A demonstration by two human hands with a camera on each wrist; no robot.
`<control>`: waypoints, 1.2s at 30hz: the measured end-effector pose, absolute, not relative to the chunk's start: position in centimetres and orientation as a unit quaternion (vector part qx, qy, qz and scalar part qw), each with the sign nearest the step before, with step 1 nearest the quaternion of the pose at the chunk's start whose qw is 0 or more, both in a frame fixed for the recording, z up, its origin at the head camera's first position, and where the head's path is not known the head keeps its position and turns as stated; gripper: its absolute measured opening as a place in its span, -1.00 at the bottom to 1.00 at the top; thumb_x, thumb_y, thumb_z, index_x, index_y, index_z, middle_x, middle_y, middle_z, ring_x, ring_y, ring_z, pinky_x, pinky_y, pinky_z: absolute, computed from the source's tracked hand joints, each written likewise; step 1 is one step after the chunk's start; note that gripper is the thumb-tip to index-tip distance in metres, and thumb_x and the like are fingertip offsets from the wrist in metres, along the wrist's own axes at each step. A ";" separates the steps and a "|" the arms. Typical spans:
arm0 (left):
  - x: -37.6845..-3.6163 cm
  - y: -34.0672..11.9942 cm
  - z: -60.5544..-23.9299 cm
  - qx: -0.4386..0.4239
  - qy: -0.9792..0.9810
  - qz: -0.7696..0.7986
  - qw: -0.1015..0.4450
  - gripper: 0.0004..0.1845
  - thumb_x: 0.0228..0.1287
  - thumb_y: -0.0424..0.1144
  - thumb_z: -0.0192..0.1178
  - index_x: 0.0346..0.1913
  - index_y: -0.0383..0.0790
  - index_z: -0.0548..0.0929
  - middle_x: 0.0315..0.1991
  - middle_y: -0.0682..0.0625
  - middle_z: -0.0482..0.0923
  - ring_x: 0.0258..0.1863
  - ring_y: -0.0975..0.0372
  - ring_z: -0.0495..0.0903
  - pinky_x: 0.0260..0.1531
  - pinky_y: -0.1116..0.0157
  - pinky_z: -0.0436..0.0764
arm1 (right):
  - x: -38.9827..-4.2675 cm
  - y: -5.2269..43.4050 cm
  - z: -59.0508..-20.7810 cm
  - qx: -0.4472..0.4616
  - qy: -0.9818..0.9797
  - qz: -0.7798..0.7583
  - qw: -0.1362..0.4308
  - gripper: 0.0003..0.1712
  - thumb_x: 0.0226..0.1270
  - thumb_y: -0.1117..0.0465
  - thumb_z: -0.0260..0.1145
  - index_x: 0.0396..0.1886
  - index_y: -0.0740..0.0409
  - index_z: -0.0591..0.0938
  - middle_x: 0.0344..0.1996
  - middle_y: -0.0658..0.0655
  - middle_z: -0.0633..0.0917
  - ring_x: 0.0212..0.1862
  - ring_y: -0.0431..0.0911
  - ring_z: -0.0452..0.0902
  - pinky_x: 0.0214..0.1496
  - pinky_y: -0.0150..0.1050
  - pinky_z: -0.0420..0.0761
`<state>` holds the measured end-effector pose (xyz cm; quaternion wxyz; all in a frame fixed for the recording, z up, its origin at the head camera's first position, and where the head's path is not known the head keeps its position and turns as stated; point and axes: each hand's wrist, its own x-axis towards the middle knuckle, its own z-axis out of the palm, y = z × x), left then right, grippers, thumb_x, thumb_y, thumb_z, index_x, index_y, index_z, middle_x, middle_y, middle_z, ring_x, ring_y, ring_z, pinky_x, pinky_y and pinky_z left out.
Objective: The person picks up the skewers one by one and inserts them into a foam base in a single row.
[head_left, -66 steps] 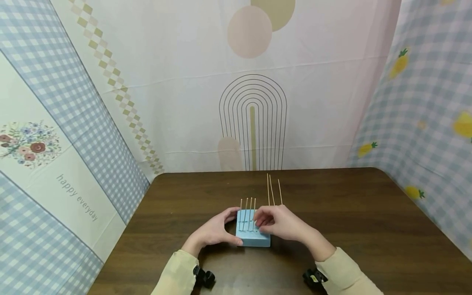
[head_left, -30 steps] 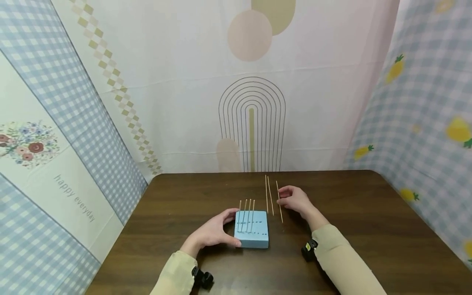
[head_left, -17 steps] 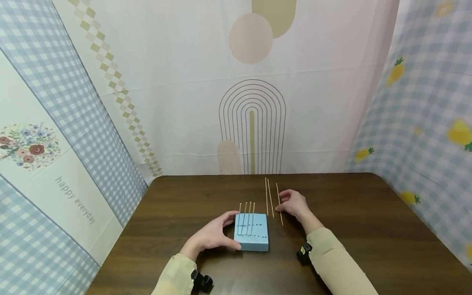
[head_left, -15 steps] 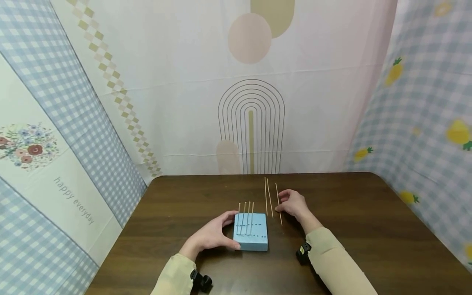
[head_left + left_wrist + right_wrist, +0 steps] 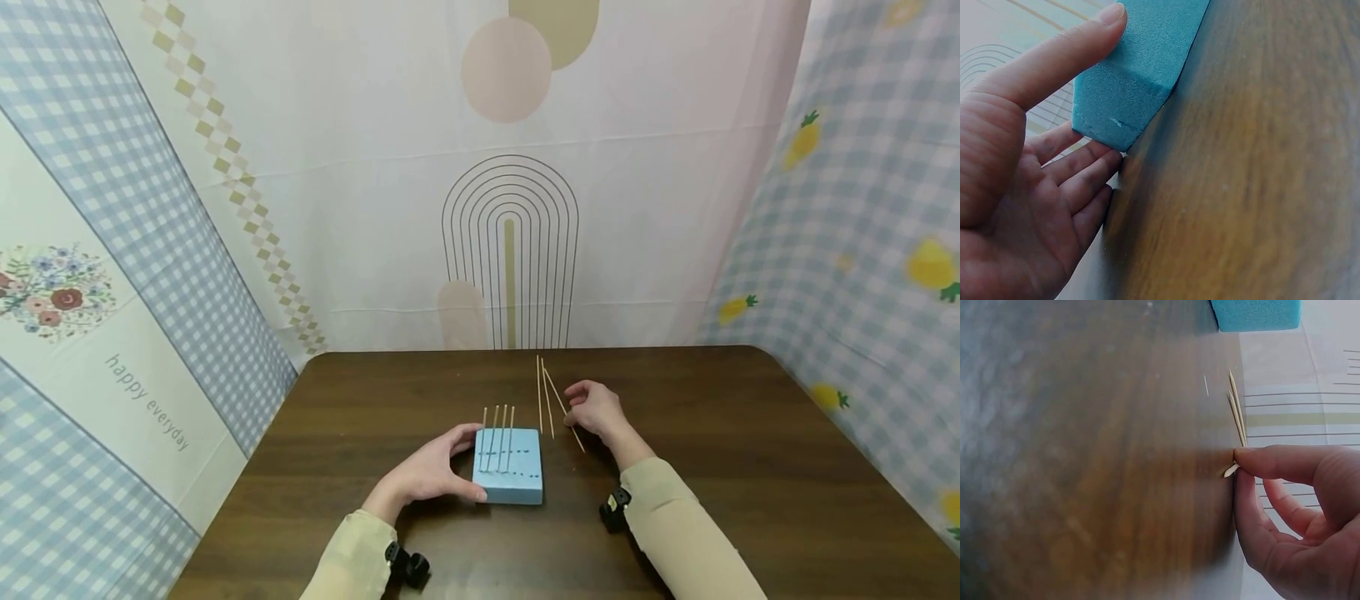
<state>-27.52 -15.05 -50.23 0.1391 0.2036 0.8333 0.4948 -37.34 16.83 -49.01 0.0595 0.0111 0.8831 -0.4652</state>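
Note:
A light blue foam block (image 5: 513, 495) lies on the table, its top marked with rows of small dark holes. Several thin wooden skewers (image 5: 512, 433) stand upright in its left half. My left hand (image 5: 429, 471) holds the block at its left side; in the left wrist view, the thumb lies on the block (image 5: 1129, 87) and the fingertips reach its lower edge. To the block's right, my right hand (image 5: 597, 411) pinches a skewer (image 5: 555, 391) that slants on the tabletop. Its pointed end (image 5: 1229, 471) sticks out between thumb and forefinger in the right wrist view.
Two more skewers (image 5: 539, 396) lie close together left of the pinched one, pointing toward the table's back edge. The dark wooden table (image 5: 360, 400) ends against a printed cloth (image 5: 375, 250). A tiny pale sliver (image 5: 1205, 386) shows on the tabletop in the right wrist view.
My right hand has left the block and moved right to the lying skewers. The rightmost skewer has turned, its far end swinging left toward the other two. My left hand stays at the block.

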 end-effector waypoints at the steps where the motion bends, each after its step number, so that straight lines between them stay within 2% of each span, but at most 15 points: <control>1: -27.5 -15.1 -50.2 0.204 0.833 0.494 0.139 0.14 0.03 -0.13 0.73 0.64 -0.20 0.28 0.55 -0.07 0.39 0.55 0.03 0.35 0.53 -0.09 0.22 | -37.3 16.8 -49.0 0.011 0.883 -0.465 0.059 -0.49 0.13 0.48 0.56 0.12 0.28 0.68 -0.04 0.26 0.73 0.02 0.16 0.62 0.09 0.04 0.59; 7: -27.6 -15.1 -50.3 0.204 0.833 0.496 0.138 0.13 0.04 -0.15 0.73 0.63 -0.21 0.29 0.55 -0.09 0.39 0.55 0.00 0.35 0.53 -0.10 0.22 | -37.3 16.9 -49.0 0.006 0.881 -0.470 0.052 -0.48 0.13 0.50 0.54 0.13 0.30 0.67 -0.05 0.28 0.73 0.01 0.15 0.63 0.09 0.05 0.60; 11: -27.6 -15.0 -50.3 0.205 0.832 0.498 0.135 0.12 0.04 -0.18 0.72 0.63 -0.21 0.29 0.55 -0.10 0.39 0.55 -0.01 0.35 0.53 -0.11 0.21 | -37.4 16.9 -49.0 0.000 0.875 -0.480 0.057 -0.46 0.14 0.50 0.53 0.16 0.33 0.65 -0.01 0.30 0.72 0.01 0.15 0.63 0.03 -0.03 0.63; 19: -27.5 -15.0 -50.3 0.204 0.829 0.502 0.135 0.12 0.04 -0.21 0.72 0.64 -0.23 0.28 0.56 -0.13 0.37 0.56 -0.03 0.34 0.53 -0.13 0.21 | -37.3 17.7 -48.7 -0.001 0.816 -0.570 0.101 -0.30 0.23 0.56 0.37 0.41 0.39 0.50 0.16 0.45 0.65 -0.08 0.02 0.67 -0.16 -0.25 0.69; 21: -27.5 -14.9 -50.4 0.203 0.829 0.503 0.138 0.13 0.04 -0.20 0.72 0.64 -0.23 0.28 0.56 -0.10 0.38 0.56 -0.01 0.34 0.53 -0.11 0.21 | -37.3 18.1 -48.7 0.004 0.794 -0.597 0.114 -0.29 0.32 0.53 0.33 0.48 0.37 0.45 0.21 0.45 0.65 -0.07 -0.01 0.67 -0.14 -0.27 0.68; 26: -27.6 -14.8 -50.3 0.205 0.828 0.504 0.138 0.13 0.03 -0.18 0.73 0.63 -0.21 0.29 0.54 -0.07 0.40 0.55 0.01 0.35 0.53 -0.08 0.22 | -36.6 18.6 -48.6 0.017 0.740 -0.659 0.134 -0.27 0.53 0.39 0.28 0.63 0.23 0.32 0.34 0.38 0.61 0.16 0.04 0.64 -0.01 -0.29 0.65; 28: -27.6 -14.8 -50.3 0.205 0.829 0.502 0.139 0.13 0.04 -0.17 0.73 0.64 -0.21 0.29 0.54 -0.07 0.40 0.56 0.01 0.34 0.53 -0.08 0.22 | -36.2 18.7 -48.4 0.017 0.721 -0.679 0.134 -0.23 0.54 0.39 0.28 0.66 0.17 0.28 0.38 0.38 0.58 0.22 0.06 0.62 0.00 -0.31 0.66; 31: -27.6 -14.8 -50.3 0.203 0.831 0.499 0.137 0.13 0.03 -0.17 0.73 0.63 -0.20 0.29 0.55 -0.06 0.40 0.56 0.03 0.35 0.53 -0.07 0.22 | -35.8 19.0 -48.3 0.001 0.707 -0.695 0.131 -0.16 0.53 0.41 0.26 0.71 0.17 0.19 0.40 0.38 0.56 0.21 0.05 0.63 0.00 -0.32 0.67; 36: -27.5 -14.9 -50.2 0.208 0.831 0.498 0.133 0.13 0.04 -0.19 0.72 0.63 -0.24 0.29 0.55 -0.10 0.39 0.55 -0.02 0.35 0.53 -0.09 0.23 | -35.5 19.2 -48.2 -0.012 0.706 -0.697 0.129 -0.21 0.54 0.41 0.25 0.68 0.25 0.22 0.36 0.39 0.59 0.23 0.07 0.63 0.11 -0.30 0.67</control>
